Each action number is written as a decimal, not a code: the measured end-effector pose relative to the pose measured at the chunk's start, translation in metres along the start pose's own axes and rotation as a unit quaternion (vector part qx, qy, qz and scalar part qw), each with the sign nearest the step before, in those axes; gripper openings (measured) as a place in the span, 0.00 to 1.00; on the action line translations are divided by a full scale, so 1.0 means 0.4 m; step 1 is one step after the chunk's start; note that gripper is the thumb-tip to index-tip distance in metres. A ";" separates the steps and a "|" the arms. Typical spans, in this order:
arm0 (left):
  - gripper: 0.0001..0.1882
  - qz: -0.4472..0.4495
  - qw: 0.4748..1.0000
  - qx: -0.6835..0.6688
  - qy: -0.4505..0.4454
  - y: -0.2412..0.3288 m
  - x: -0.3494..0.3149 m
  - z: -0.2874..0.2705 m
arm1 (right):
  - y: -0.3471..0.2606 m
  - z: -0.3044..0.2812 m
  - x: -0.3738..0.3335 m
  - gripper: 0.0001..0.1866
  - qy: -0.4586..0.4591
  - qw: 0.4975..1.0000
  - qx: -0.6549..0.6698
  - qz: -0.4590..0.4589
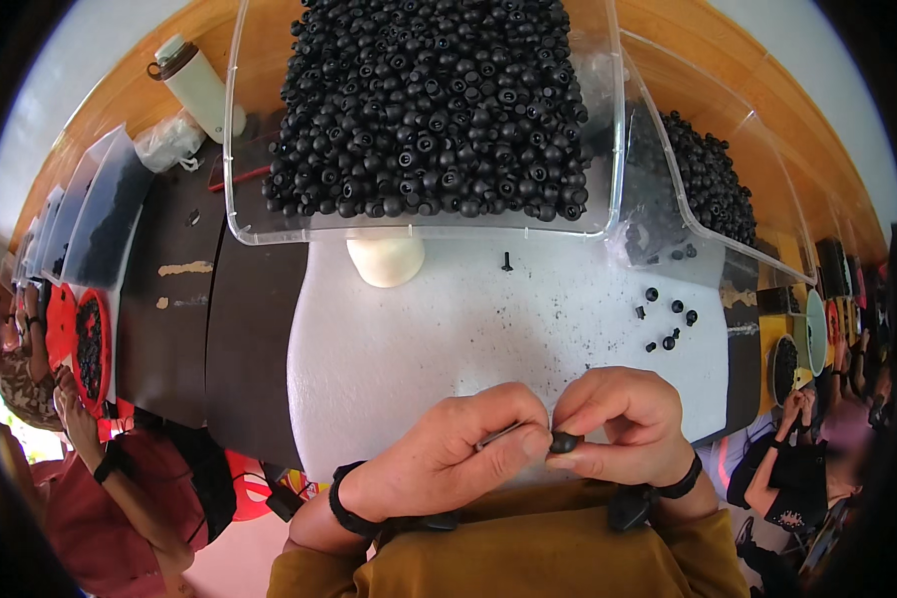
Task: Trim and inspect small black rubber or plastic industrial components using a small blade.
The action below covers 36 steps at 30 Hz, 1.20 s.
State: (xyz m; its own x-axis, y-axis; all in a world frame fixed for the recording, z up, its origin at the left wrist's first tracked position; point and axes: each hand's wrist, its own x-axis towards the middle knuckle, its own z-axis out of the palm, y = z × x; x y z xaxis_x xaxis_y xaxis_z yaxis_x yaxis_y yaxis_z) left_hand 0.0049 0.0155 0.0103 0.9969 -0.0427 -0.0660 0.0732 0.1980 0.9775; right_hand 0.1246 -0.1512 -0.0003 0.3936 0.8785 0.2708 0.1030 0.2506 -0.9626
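Observation:
My left hand [448, 453] is closed on a thin metal tool [498, 436], its tip hidden by the thumb and fingers. Between the thumb and fingers of my right hand [633, 424] is a small black rounded part [566, 442]. Both hands meet above the near edge of a white foam sheet [399, 369], the left thumb close against the black part. Several loose black parts [669, 343] lie on the sheet at the right. A single small black stem-shaped piece [506, 262] rests farther back.
A clear plastic bin [419, 236] heaped with black ball-shaped parts stands at the back; a second clear bin [747, 244] is right of it. A white rounded object [387, 261] sits by the first bin. A bottle [197, 90] stands back left. Other people work at both sides.

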 end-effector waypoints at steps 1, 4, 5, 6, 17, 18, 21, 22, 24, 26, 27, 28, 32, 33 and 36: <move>0.05 -0.003 1.000 0.009 0.011 -0.002 0.001 -0.003 | -0.012 -0.003 0.006 0.13 -0.003 0.999 -0.035 0.002; 0.05 -0.033 0.998 0.049 0.036 -0.015 -0.003 -0.006 | -0.072 -0.031 0.019 0.13 0.089 0.986 -0.140 -0.029; 0.05 -0.030 0.998 0.048 0.033 -0.019 -0.005 -0.009 | -0.077 -0.059 0.023 0.13 0.164 0.962 -0.202 -0.082; 0.05 -0.028 0.997 0.057 0.037 -0.019 -0.008 -0.012 | -0.092 -0.090 0.029 0.14 0.240 0.924 -0.266 -0.134; 0.05 -0.051 0.994 0.077 0.060 -0.032 -0.016 -0.016 | -0.089 -0.101 0.196 0.12 0.130 0.737 -0.634 -0.194; 0.05 -0.057 0.992 0.085 0.069 -0.034 -0.019 -0.021 | -0.057 -0.079 0.228 0.10 0.108 0.768 -0.600 -0.196; 0.06 -0.048 0.991 0.101 0.068 -0.036 -0.018 -0.015 | -0.006 -0.060 0.285 0.05 0.062 0.765 -0.615 -0.180; 0.07 -0.039 0.991 0.107 0.074 -0.040 -0.018 -0.015 | 0.008 -0.069 0.297 0.05 0.063 0.764 -0.616 -0.181; 0.07 -0.043 0.991 0.103 0.075 -0.047 -0.018 -0.018 | 0.027 -0.079 0.320 0.03 0.039 0.728 -0.666 -0.158; 0.07 -0.047 0.991 0.098 0.079 -0.046 -0.018 -0.022 | 0.012 -0.067 0.332 0.04 0.020 0.736 -0.664 -0.131; 0.07 -0.050 0.990 0.108 0.078 -0.041 -0.017 -0.023 | 0.007 -0.060 0.337 0.06 0.001 0.743 -0.661 -0.102; 0.07 -0.053 0.989 0.117 0.077 -0.038 -0.017 -0.025 | 0.007 -0.056 0.344 0.06 -0.001 0.744 -0.660 -0.102; 0.06 -0.051 0.989 0.117 0.069 -0.034 -0.013 -0.028 | 0.028 -0.044 0.375 0.06 0.005 0.778 -0.616 -0.125; 0.06 -0.046 0.991 0.109 0.068 -0.039 -0.014 -0.028 | 0.035 -0.039 0.381 0.06 0.014 0.803 -0.577 -0.148; 0.06 -0.052 0.991 0.101 0.067 -0.040 -0.012 -0.032 | 0.044 -0.019 0.390 0.07 0.005 0.806 -0.578 -0.129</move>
State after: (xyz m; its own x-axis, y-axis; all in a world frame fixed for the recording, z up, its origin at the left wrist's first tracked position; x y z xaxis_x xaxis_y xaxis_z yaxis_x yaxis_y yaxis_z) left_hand -0.0007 0.0252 -0.0075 0.9802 0.0809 -0.1807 0.1815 -0.0022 0.9834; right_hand 0.1948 -0.0127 0.0249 0.2300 0.8530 0.4686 0.9621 -0.1270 -0.2412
